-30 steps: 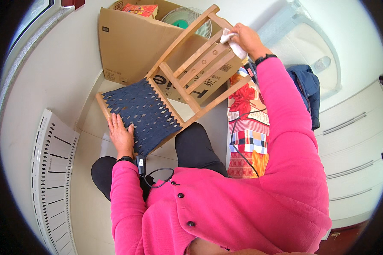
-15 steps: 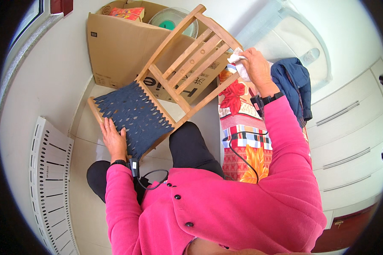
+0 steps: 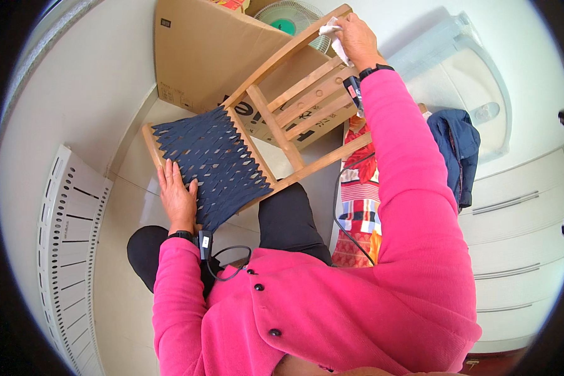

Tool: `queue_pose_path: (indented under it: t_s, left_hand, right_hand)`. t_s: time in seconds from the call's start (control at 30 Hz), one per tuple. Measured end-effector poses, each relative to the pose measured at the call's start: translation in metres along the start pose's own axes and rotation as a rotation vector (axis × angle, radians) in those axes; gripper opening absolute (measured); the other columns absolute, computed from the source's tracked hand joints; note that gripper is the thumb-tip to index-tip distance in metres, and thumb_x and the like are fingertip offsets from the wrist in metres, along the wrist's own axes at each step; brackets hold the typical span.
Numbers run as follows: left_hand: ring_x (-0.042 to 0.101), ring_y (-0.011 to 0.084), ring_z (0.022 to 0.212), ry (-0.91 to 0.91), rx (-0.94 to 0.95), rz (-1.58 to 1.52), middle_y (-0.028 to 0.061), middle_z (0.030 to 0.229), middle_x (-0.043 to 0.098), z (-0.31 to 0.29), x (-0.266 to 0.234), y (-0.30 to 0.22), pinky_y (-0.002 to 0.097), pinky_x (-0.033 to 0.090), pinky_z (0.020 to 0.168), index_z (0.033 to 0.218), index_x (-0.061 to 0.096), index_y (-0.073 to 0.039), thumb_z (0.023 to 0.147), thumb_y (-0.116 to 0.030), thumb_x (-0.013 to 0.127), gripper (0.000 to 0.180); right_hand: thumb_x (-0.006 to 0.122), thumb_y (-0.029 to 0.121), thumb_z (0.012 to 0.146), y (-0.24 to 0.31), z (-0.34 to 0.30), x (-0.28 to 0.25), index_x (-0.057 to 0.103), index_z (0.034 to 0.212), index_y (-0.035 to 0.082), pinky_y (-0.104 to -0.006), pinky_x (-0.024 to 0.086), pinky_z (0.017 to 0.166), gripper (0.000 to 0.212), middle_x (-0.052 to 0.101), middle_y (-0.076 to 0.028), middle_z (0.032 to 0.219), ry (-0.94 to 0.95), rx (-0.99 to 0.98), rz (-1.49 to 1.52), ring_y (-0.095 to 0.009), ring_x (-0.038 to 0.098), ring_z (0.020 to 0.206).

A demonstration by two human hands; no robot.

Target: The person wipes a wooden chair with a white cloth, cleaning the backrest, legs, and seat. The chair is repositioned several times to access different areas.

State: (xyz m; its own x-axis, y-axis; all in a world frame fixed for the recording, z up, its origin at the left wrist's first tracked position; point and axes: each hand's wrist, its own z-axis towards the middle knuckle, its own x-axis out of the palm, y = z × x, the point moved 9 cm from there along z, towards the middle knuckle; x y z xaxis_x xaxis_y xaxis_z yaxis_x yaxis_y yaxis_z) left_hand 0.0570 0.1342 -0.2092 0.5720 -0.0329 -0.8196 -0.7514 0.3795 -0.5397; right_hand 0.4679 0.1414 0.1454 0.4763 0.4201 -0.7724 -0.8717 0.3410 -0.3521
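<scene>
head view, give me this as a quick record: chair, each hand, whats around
Chair: wooden frame, dark blue woven seat, slatted backrest
Left hand: spread on the seat's edge
Right hand: holding a white cloth at the top of the backrest
Beyond the chair: cardboard box, fan with green centre
To the right: patterned fabric, dark blue jacket
To the left: white slotted panel

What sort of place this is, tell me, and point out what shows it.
Probably a room in a home, perhaps a bedroom or storage corner: brightly patterned cloth like bedding, white drawers along the right side, and an electric fan behind the front panel of a cardboard box.
</scene>
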Motion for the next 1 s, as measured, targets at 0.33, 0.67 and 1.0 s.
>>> queue_pose_path:
  t_s: [0.33,0.67,1.0]
  left_hand:
    - [0.027,0.0328,0.145,0.000,-0.017,-0.053,0.0062,0.156,0.034,0.000,-0.002,0.002,0.0445,0.037,0.111,0.140,0.046,-0.002,0.083,-0.023,0.073,0.067]
    - [0.027,0.0340,0.145,0.038,-0.034,-0.092,0.0090,0.155,0.035,0.002,-0.001,0.003,0.0415,0.032,0.115,0.141,0.045,-0.003,0.082,-0.019,0.072,0.067]
    - [0.027,0.0357,0.144,0.021,-0.039,-0.112,0.0121,0.153,0.037,0.001,-0.004,0.003,0.0414,0.031,0.116,0.140,0.045,-0.002,0.082,-0.019,0.073,0.067]
  right_hand:
    - [0.063,0.012,0.081,0.009,-0.043,0.002,0.067,0.103,0.015,-0.0412,0.053,0.078,0.022,0.060,-0.009,0.101,-0.035,-0.029,-0.156,-0.030,0.062,0.095]
    - [0.064,0.019,0.086,0.005,-0.067,-0.025,0.061,0.104,0.018,-0.0452,0.052,0.073,0.018,0.059,-0.011,0.102,-0.211,0.133,-0.045,-0.032,0.063,0.090]
    - [0.056,0.013,0.086,0.055,-0.083,0.030,0.063,0.092,0.011,-0.0450,0.055,0.068,0.010,0.060,-0.014,0.094,0.032,0.030,-0.041,-0.034,0.067,0.080]
